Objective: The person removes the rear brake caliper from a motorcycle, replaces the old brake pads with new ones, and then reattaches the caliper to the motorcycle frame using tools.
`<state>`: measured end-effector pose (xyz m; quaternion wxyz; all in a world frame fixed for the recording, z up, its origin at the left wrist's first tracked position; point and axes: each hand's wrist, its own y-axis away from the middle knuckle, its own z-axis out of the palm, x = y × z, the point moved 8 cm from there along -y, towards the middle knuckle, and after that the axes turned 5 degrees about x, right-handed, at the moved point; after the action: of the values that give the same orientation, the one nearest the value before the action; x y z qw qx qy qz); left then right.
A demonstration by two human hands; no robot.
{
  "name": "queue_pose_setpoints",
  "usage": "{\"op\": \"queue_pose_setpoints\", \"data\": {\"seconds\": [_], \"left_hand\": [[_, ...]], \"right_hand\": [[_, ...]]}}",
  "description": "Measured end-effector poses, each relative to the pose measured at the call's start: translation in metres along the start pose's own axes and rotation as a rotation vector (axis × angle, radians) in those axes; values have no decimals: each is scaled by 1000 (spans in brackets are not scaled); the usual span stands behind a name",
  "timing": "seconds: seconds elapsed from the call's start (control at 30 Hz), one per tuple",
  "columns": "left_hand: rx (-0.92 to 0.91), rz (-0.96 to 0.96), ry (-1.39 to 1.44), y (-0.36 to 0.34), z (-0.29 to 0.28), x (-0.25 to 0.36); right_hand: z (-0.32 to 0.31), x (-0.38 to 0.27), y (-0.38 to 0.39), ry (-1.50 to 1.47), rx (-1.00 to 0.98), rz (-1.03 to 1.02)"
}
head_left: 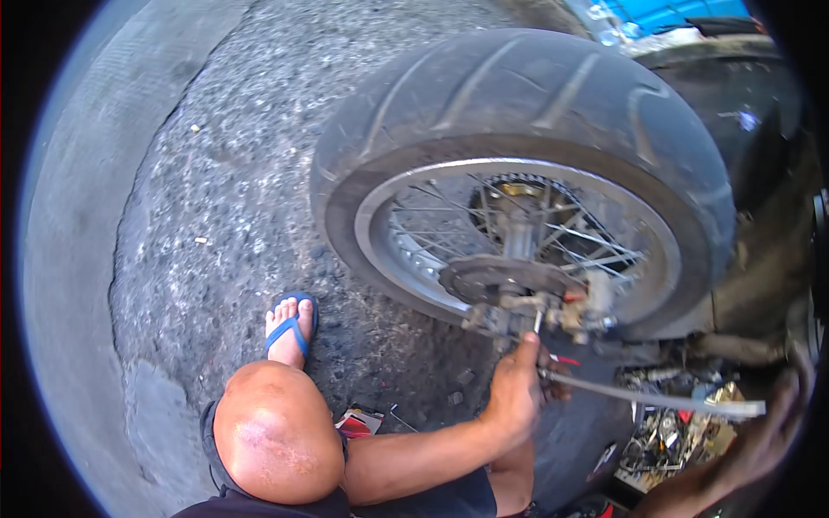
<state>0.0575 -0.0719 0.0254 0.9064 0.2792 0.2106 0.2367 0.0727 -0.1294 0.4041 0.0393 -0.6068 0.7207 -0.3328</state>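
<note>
My left hand (515, 388) is closed at the hub side of a motorcycle wheel with a fat black tyre (518, 95) and wire spokes. A slim silver metal tool (539, 321) rises from its fingers against the brake caliper assembly (596, 302), beside the brake disc (509, 278). From the same hand a long, pale, slightly curved bar or tube (656, 399) runs to the right; whether it joins the tool is hidden. My right hand (787, 393), dark and blurred, is at the right rim near the bar's far end, with its grip unclear.
Loose tools and metal parts (673, 432) lie heaped at the lower right. A small red and white box (360, 421) lies by my bent knee (276, 432). My foot in a blue flip-flop (292, 326) rests on rough asphalt (224, 224). A blue object (673, 13) stands at the far right.
</note>
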Motion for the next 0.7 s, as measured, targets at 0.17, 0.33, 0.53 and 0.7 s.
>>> {"op": "queue_pose_setpoints", "data": {"seconds": [0.17,0.33,0.53,0.7], "left_hand": [[-5,-125,-9,19,-7,-21],[-52,-272,-202,30,-5,-68],[-113,-188,-285,-7,12,-79],[-103,-130,-273,-15,21,-72]], "right_hand": [[0,-30,-3,-227,74,117],[-13,-39,-3,-93,13,147],[-14,-29,6,-68,37,55],[-12,-29,3,-66,70,34]]}}
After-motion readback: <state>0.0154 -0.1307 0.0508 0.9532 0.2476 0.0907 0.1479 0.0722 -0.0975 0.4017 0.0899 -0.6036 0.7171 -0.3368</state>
